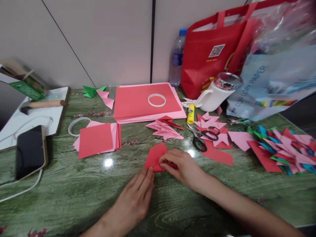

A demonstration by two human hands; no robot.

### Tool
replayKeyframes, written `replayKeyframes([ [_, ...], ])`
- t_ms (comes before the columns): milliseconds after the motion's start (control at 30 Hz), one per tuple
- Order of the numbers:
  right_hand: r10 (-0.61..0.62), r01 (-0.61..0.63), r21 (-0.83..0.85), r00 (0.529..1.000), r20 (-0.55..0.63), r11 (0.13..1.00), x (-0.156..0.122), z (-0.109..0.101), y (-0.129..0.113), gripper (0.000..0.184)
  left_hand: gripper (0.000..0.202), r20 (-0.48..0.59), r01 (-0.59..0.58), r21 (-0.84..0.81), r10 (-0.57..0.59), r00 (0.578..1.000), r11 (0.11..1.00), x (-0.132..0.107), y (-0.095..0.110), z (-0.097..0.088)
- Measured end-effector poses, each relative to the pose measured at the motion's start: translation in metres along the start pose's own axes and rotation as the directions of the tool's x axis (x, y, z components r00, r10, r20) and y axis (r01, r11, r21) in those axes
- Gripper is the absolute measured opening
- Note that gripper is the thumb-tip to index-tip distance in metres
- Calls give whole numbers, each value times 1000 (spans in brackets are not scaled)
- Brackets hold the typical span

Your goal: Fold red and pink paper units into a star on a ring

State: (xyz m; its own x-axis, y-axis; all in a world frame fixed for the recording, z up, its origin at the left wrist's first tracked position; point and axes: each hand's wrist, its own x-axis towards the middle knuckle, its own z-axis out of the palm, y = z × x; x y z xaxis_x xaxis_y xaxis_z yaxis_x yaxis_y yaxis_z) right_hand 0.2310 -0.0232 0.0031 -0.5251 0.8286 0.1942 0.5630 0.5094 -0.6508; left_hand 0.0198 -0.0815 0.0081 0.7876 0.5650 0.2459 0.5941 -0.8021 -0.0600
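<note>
On the left part of the green bench (74, 184), a pile of red and pink squares (95, 140) was left flat, so lots of paper seemed not yet used. By the back edge, big red and pink sheets (138, 98) were stacked, flat too. Nearer the front edge, around the middle, the left hand (138, 191) was laid with its fingers straight; nothing was gripped, and the near left corner of a small red paper (155, 154) was pressed down. The near side of that paper was folded over and pinched by the fingers of the right hand (182, 164), so it looked only partly made. Behind it, spiky pink and red pieces (165, 129) were already folded. Farther right, a yellow glue stick (190, 114) was stood near open scissors (201, 135). By the right edge, many folded pieces (290, 148) of many colors were heaped.
</note>
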Motion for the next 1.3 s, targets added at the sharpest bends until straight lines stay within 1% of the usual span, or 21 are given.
replayKeyframes([
  [33,9,-9,2,1000,-2,1000,0,0,0,6,41,17,12,25,-13,1000,1000,1,4,1],
  [167,52,-51,25,999,-14,998,-1,0,2,6,42,21,45,85,-47,999,995,1,14,4],
  [300,46,-46,44,999,-18,998,-2,2,3,8,43,68,91,82,-97,993,992,-3,17,5],
  [400,43,-41,43,999,-31,998,-2,3,4,10,45,77,131,63,-136,988,989,-4,18,7],
  [567,26,-24,30,998,-55,999,-4,5,5,14,40,39,178,10,-178,983,984,-2,18,12],
  [700,24,-23,17,998,-66,1000,-5,6,4,15,38,20,169,-36,-168,986,985,0,15,12],
  [867,28,-28,10,997,-65,1000,-6,6,5,17,39,38,231,-137,-228,973,963,1,8,11],
  [1033,21,-21,-5,997,-70,1000,-7,7,6,17,40,38,240,-168,-237,971,956,1,5,14],
  [1167,18,-19,-5,997,-72,1000,-7,8,5,17,41,43,280,-124,-277,960,952,-2,16,16],
  [1233,16,-15,3,997,-73,1000,-7,8,5,17,41,11,302,-74,-302,953,950,-3,26,15],
  [1300,13,-12,8,997,-72,1000,-7,8,6,18,40,-32,278,-42,-280,960,960,-4,36,14],
])
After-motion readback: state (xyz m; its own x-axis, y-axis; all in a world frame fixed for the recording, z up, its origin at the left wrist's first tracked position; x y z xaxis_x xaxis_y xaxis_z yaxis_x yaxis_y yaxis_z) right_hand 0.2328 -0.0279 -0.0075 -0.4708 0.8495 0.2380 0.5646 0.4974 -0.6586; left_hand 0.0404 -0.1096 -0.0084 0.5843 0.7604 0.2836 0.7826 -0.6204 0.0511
